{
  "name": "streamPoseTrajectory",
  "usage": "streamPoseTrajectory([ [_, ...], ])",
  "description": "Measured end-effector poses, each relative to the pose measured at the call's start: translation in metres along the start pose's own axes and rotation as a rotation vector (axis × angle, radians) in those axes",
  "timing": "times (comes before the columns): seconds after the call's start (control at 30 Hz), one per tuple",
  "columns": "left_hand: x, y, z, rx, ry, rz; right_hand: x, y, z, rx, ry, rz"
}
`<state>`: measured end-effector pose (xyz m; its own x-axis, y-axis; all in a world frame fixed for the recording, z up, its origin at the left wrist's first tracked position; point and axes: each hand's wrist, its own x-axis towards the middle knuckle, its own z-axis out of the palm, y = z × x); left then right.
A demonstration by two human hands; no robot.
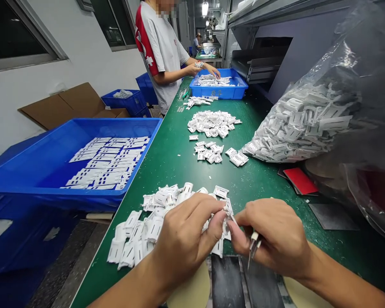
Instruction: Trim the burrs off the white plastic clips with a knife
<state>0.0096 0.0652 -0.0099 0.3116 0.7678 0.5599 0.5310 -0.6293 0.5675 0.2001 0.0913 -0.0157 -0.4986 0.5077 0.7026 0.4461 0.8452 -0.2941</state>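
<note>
My left hand (192, 233) pinches a small white plastic part (228, 210) between thumb and forefinger. The thumb and forefinger of my right hand (272, 235) meet the other side of that part. Curled under the right palm is a small metal tool with a pointed tip (253, 248); most of it is hidden, so I cannot tell its exact kind. Behind and left of my hands lies a heap of similar white plastic parts (154, 231), partly covered by my left hand. Black pads (227, 282) lie just below my hands.
Smaller piles of white parts (213, 123) lie farther along the green table (167, 167). A clear bag of parts (301, 124) bulges at right. A blue bin (67, 192) with flat white pieces stands left. A co-worker (167, 47) reaches into a blue tray (218, 92) beyond.
</note>
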Motion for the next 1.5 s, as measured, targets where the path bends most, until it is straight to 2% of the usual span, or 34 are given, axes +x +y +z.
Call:
streamPoseTrajectory([
  [0.13,-0.003,0.003,0.003,-0.006,-0.004,0.014,-0.002,-0.003,-0.001,-0.007,0.029,-0.083],
  [0.37,-0.003,0.009,0.005,-0.123,-0.016,-0.116,-0.001,-0.001,-0.002,-0.003,0.057,-0.142],
  [0.63,-0.002,0.012,0.008,-0.113,0.04,-0.087,0.001,-0.001,-0.003,0.035,0.099,-0.158],
  [0.83,-0.005,0.017,0.009,-0.13,0.033,-0.099,-0.002,-0.005,-0.004,0.005,0.131,-0.179],
  [0.97,-0.005,0.009,-0.004,-0.116,0.098,-0.298,-0.008,-0.009,-0.003,0.012,0.181,-0.191],
  [1.0,-0.004,0.006,-0.008,-0.162,0.079,-0.342,-0.009,-0.008,-0.004,0.015,0.194,-0.183],
  [1.03,-0.003,0.005,-0.013,-0.246,0.009,-0.359,-0.009,-0.007,-0.004,0.014,0.205,-0.168],
  [1.07,0.0,0.005,-0.016,-0.355,-0.112,-0.351,-0.009,-0.006,-0.005,0.014,0.211,-0.139],
  [1.17,0.007,0.008,-0.021,-0.673,-0.601,-0.277,-0.006,0.002,-0.01,0.018,0.235,-0.017],
  [1.23,0.011,0.011,-0.02,-0.793,-0.786,-0.254,-0.004,0.006,-0.011,0.022,0.281,0.021],
  [1.3,0.013,0.013,-0.018,-0.853,-0.828,-0.259,-0.002,0.008,-0.012,0.014,0.296,0.026],
  [1.5,0.007,0.007,-0.024,-0.83,-0.667,-0.296,-0.002,0.007,-0.009,-0.019,0.241,0.01],
])
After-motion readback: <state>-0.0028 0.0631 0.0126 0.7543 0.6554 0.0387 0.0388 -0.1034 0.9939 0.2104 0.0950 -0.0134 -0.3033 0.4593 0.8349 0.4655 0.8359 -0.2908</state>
